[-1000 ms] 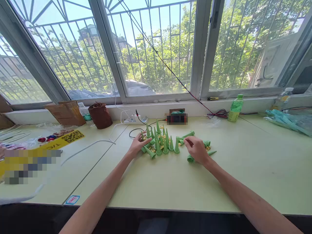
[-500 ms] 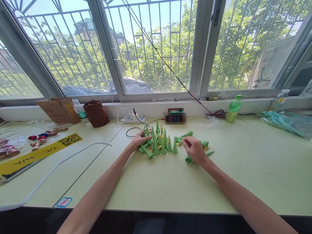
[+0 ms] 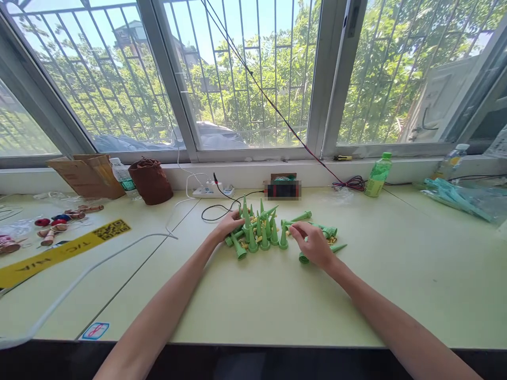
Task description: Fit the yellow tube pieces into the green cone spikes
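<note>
A cluster of green plastic cone-shaped spikes (image 3: 274,233) is in front of me, several upright on their wide bases and others lying down. Small yellow pieces (image 3: 257,240) are scattered among them. At the cluster's left rear, my left hand (image 3: 227,227) has its fingers curled around a green spike; the fingertips are partly hidden. To the right of the standing spikes, my right hand (image 3: 312,244) is closed in a pinch, and whatever lies between its fingertips is too small to make out. Beside and beneath it lie more green spikes (image 3: 303,258) with yellow bits.
Behind the spikes stand a power strip (image 3: 216,191) and a small box (image 3: 283,187) with cables. A brown bag (image 3: 150,181), a cardboard box (image 3: 87,177) and wooden toys (image 3: 55,229) are left. A green bottle (image 3: 378,175) stands right. A white cable (image 3: 99,258) crosses the left table.
A green spike now lies slanted across the back of the cluster, where none lay before. My right hand has shifted slightly left, still pinched. My left hand stays at the cluster's left side.
</note>
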Motion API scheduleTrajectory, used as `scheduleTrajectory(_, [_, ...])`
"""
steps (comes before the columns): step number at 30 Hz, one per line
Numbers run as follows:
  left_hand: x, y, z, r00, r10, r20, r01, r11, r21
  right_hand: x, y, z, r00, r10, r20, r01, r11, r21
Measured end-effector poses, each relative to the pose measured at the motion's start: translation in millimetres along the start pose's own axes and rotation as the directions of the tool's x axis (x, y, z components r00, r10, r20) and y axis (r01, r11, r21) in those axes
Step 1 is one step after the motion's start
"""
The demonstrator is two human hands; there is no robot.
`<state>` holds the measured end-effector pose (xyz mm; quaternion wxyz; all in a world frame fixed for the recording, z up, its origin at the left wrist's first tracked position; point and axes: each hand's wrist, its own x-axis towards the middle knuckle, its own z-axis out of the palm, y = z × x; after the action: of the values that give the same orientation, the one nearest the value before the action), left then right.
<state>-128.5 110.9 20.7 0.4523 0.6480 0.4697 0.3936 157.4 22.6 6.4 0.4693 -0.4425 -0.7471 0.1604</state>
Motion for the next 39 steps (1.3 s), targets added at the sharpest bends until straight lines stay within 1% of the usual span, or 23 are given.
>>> scheduleTrajectory(7, [-0.3, 4.1, 8.1, 1.0, 0.019, 0.007, -0.019, 1.0, 0.009, -0.4, 1.0, 1.2, 1.0, -0.006, 0.011, 0.006, 1.0, 0.005])
scheduleTrajectory(14, [1.6, 3.8, 12.5, 0.998, 0.047, 0.033, -0.048, 0.999, 0.017, -0.6, -3.1, -0.3, 0.999, -0.018, 0.049, 0.017, 1.0, 0.01])
scheduleTrajectory(19, [2.8, 3.9, 13.2, 0.995, 0.064, 0.081, -0.065, 0.998, 0.019, -1.6, -5.7, -0.2, 0.997, -0.038, 0.074, 0.037, 0.999, 0.013])
scheduleTrajectory(23, [3.9, 2.2, 9.5, 0.991, 0.057, 0.121, -0.057, 0.998, -0.009, -1.5, -3.5, 0.4, 0.996, -0.051, 0.072, 0.051, 0.999, -0.004])
scheduleTrajectory(25, [5.1, 0.9, 5.7, 0.991, 0.043, 0.13, -0.038, 0.998, -0.044, -1.2, -2.0, 0.8, 0.996, -0.053, 0.072, 0.054, 0.998, -0.01])
scheduleTrajectory(27, [7.1, 1.1, 1.5, 0.988, 0.008, 0.153, 0.005, 0.996, -0.088, -1.0, -0.8, 1.3, 0.996, -0.053, 0.074, 0.054, 0.998, -0.015])
scheduleTrajectory(29, [10.7, 3.8, -2.2, 0.979, -0.025, 0.204, 0.054, 0.99, -0.133, -0.9, -0.2, 1.6, 0.996, -0.052, 0.077, 0.053, 0.998, -0.019])
scheduleTrajectory(31, [16.1, 8.5, -4.4, 0.975, -0.053, 0.216, 0.092, 0.981, -0.171, -0.8, -0.1, 1.8, 0.995, -0.051, 0.083, 0.052, 0.998, -0.017])
scheduleTrajectory(36, [34.7, 18.0, -2.3, 0.956, -0.169, 0.242, 0.222, 0.952, -0.213, -0.8, -0.5, 2.1, 0.995, -0.053, 0.086, 0.054, 0.998, -0.01])
scheduleTrajectory(39, [44.2, 18.1, 2.2, 0.951, -0.203, 0.233, 0.252, 0.946, -0.203, -0.9, -1.1, 1.7, 0.995, -0.054, 0.083, 0.055, 0.998, -0.019])
